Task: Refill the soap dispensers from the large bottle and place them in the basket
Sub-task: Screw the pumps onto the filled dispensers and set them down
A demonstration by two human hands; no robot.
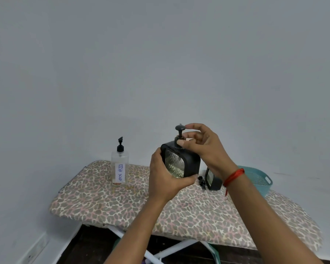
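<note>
Head view. Black square soap dispenser [181, 164], held above the ironing board [122, 206]: body gripped by left hand [164, 178], pump [180, 130] pinched by right hand [206, 147]. "DISH SOAP" bottle [119, 166] stood at the board's far left; second dispenser [213, 180] and teal basket [259, 178] set at its far right.

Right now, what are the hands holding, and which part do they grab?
Both hold the black soap dispenser. The left hand grips its body at the side; the right hand pinches the pump at its neck.

Head view looks forward-down, close over the ironing board [179, 210].
</note>
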